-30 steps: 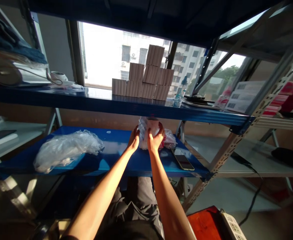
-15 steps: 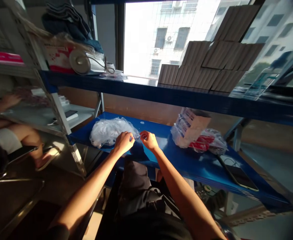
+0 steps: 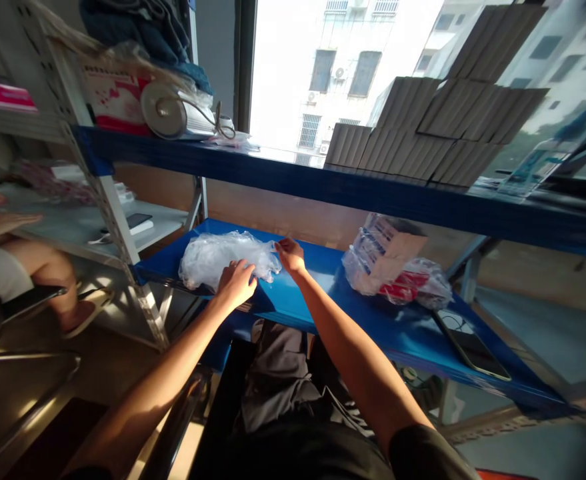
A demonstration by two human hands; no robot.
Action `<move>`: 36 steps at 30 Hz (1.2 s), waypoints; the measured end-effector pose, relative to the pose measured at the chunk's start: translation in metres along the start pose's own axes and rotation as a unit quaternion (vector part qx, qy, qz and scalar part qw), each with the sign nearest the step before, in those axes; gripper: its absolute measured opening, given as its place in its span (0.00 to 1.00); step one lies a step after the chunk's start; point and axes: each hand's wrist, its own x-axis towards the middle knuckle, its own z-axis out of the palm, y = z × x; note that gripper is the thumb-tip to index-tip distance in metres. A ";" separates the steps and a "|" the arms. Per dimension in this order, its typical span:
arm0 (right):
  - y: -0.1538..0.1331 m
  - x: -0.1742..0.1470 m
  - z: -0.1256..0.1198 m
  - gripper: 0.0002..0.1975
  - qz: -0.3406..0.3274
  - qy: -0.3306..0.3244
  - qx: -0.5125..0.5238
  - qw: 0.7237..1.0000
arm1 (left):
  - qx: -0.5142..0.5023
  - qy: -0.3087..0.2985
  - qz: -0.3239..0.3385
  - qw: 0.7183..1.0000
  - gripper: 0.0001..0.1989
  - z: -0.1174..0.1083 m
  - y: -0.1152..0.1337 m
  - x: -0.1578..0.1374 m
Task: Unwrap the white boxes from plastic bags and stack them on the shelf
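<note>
A clear, crumpled plastic bag (image 3: 205, 260) lies on the left part of the blue shelf (image 3: 293, 293); what is inside it, if anything, I cannot make out. My right hand (image 3: 291, 255) is closed in a pinch on the bag's right edge, pulling a corner of the film out. At the bag's near right side is my left hand (image 3: 237, 285), its fingers bent and apart, resting on or just beside the plastic.
Right of my hands stand boxes (image 3: 390, 250) in plastic wrap with a red packet (image 3: 405, 283). A phone (image 3: 477, 350) lies near the right front edge. Stacked grey boxes (image 3: 417, 160) occupy the upper shelf (image 3: 273, 167). Another person's leg (image 3: 47, 280) shows at left.
My hands have moved apart from near each other: the left back toward me and leftward, its fingers opening, the right slightly up and away, pinching the bag's edge. The view has shifted slightly.
</note>
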 end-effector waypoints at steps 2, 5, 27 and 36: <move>-0.008 0.004 -0.012 0.13 -0.007 0.015 0.034 0.999 | -0.020 0.013 0.030 0.999 0.16 -0.005 0.014 0.005; -0.018 0.006 -0.040 0.15 -0.031 0.043 0.139 0.989 | -0.033 0.041 0.073 0.996 0.19 -0.014 0.035 0.013; -0.003 -0.080 -0.189 0.19 -0.095 -0.020 -0.057 0.994 | 0.162 -0.177 0.147 0.959 0.26 0.002 0.125 0.056; -0.002 -0.111 -0.197 0.37 -0.059 0.078 -0.444 0.891 | 0.270 -0.096 0.185 0.940 0.59 -0.022 0.148 0.052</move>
